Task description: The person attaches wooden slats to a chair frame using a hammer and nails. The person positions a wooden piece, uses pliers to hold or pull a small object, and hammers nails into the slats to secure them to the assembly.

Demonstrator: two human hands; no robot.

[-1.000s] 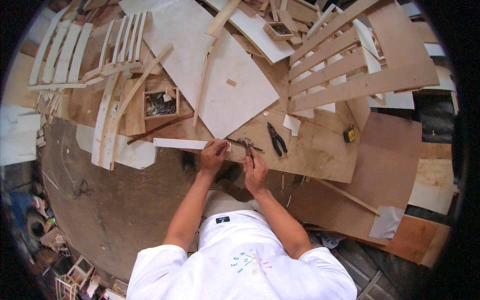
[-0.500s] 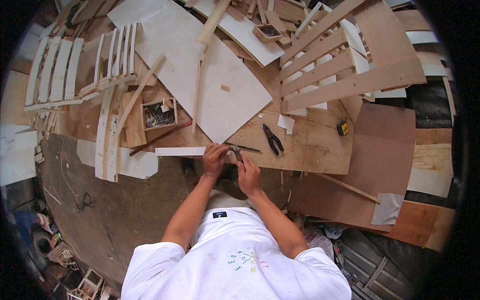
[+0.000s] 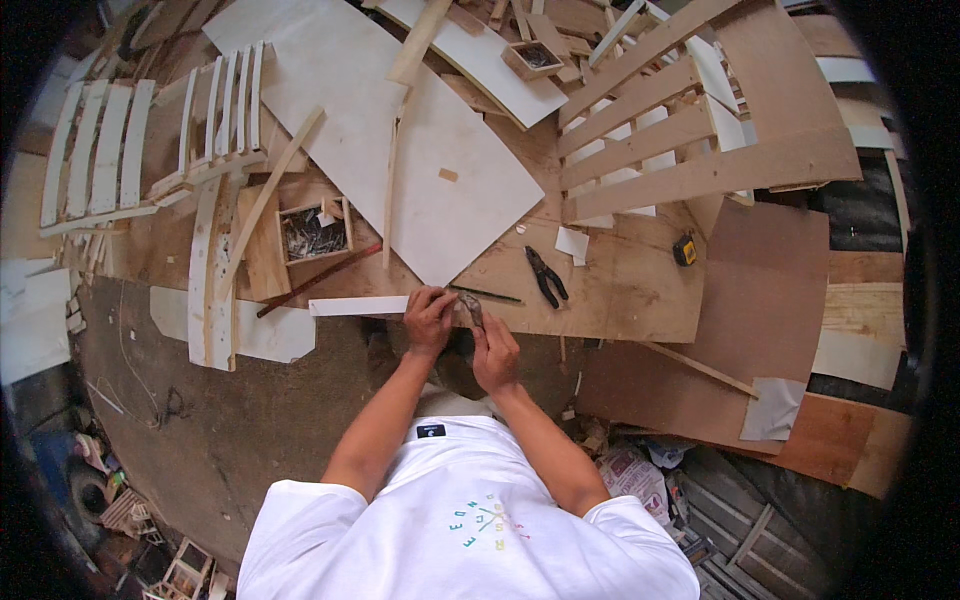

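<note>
At the table's near edge my left hand is closed on the right end of a narrow white wooden strip. Its fingertips are pinched together, and any small piece between them cannot be made out. Beside it, my right hand grips a hammer close to its dark metal head, which is by the left fingertips; most of the handle is hidden by the hand. Just beyond the hands lies a dark pencil. Black-handled pliers rest to the right of it.
A large white panel lies across the table. An open wooden box holds nails; slatted frames stand left and right. A yellow-black tape measure sits at the right, a red-brown rod at the left.
The hammer head has tilted slightly and shifted a little beside the left fingertips. Both hands stay nearly in place, and the whole view has shifted slightly.
</note>
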